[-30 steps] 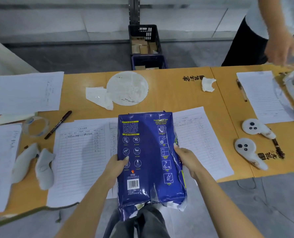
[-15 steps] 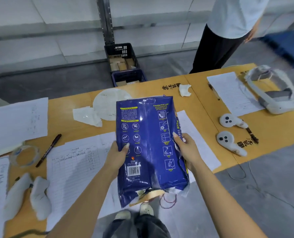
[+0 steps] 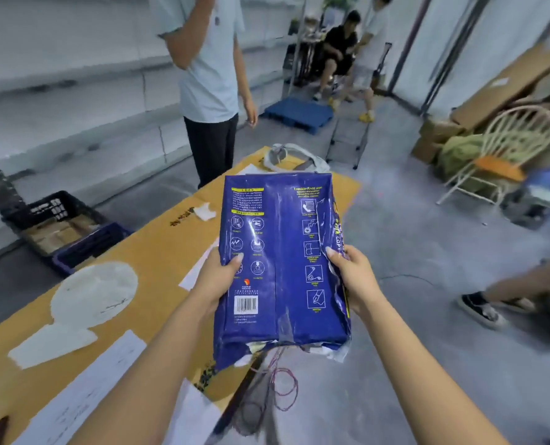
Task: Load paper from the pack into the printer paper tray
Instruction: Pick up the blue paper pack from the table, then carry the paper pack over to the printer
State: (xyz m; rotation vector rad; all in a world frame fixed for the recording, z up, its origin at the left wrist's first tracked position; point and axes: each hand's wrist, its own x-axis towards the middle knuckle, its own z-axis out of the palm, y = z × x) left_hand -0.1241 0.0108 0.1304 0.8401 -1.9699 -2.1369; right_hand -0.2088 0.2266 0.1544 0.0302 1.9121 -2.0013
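Observation:
I hold a blue pack of copy paper (image 3: 280, 261) in the air in front of me, printed back side up, its wrapper torn along the near end and the right edge. My left hand (image 3: 217, 281) grips its left edge with the thumb on top. My right hand (image 3: 352, 277) grips the torn right edge, thumb on top as well. The pack hangs over the right end of the orange table (image 3: 158, 252) and the grey floor beyond it. No printer or paper tray is in view.
A person in a pale shirt (image 3: 209, 78) stands at the table's far side. A white headset (image 3: 294, 157) lies on the table end. A dark crate (image 3: 64, 226) sits on the floor left; a chair (image 3: 504, 155) and cardboard right. Someone's shoe (image 3: 480, 309) is near.
The view has swung to the right, away from the table toward the open floor. The pack has come up off the table with both hands still holding its edges.

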